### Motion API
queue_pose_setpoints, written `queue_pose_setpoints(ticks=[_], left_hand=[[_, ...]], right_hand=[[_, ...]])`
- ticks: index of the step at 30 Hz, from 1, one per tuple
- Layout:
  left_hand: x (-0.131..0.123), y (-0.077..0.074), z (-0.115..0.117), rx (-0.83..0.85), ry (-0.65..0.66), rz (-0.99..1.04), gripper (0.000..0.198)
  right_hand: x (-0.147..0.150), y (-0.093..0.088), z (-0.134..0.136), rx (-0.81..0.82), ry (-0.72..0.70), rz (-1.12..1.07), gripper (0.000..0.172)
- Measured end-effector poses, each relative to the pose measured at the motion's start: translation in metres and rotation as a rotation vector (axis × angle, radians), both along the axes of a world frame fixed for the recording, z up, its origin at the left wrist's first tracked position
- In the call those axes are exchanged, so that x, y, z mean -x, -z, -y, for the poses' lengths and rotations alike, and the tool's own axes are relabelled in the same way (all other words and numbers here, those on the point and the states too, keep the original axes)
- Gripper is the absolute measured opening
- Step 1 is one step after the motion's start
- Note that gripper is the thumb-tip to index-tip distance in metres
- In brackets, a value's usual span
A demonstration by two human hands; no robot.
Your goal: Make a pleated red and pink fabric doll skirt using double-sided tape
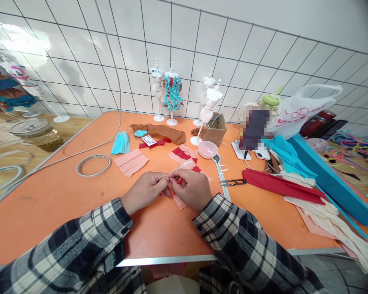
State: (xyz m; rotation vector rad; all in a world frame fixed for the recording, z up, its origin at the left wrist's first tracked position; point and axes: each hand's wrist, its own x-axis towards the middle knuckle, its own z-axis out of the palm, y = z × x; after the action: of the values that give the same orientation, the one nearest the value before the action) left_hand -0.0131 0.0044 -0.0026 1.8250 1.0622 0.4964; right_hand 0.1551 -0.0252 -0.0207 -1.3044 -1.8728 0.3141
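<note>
My left hand (149, 188) and my right hand (192, 188) meet over the middle of the orange table (88, 220). Both are closed in a pinch, fingertips touching or nearly so. What lies between the fingertips is too small and hidden to make out. A strip of pink cloth (180, 202) shows just below the fingers; whether it is held or lies on the table, I cannot tell. Beyond my right hand are pieces of pink and red cloth (181, 154), partly covered by it. A flat pink cloth piece (131, 162) lies beyond my left hand.
Thread snips (234, 182) and a pink bowl (207, 149) lie right. White mini dress forms (213, 98) stand at the back, one dressed in turquoise ruffles (172, 93). Left is a ring-shaped roll (93, 165); right, folded red cloth (282, 185) and a blue strip (334, 175).
</note>
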Motion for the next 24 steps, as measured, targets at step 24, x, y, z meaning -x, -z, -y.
queue_pose_setpoints(ticks=[24], left_hand=[[-0.0013, 0.0023, 0.0037, -0.066, 0.048, -0.048, 0.039]], right_hand=[[0.0019, 0.0088, -0.0072, 0.263, 0.0, -0.269, 0.003]])
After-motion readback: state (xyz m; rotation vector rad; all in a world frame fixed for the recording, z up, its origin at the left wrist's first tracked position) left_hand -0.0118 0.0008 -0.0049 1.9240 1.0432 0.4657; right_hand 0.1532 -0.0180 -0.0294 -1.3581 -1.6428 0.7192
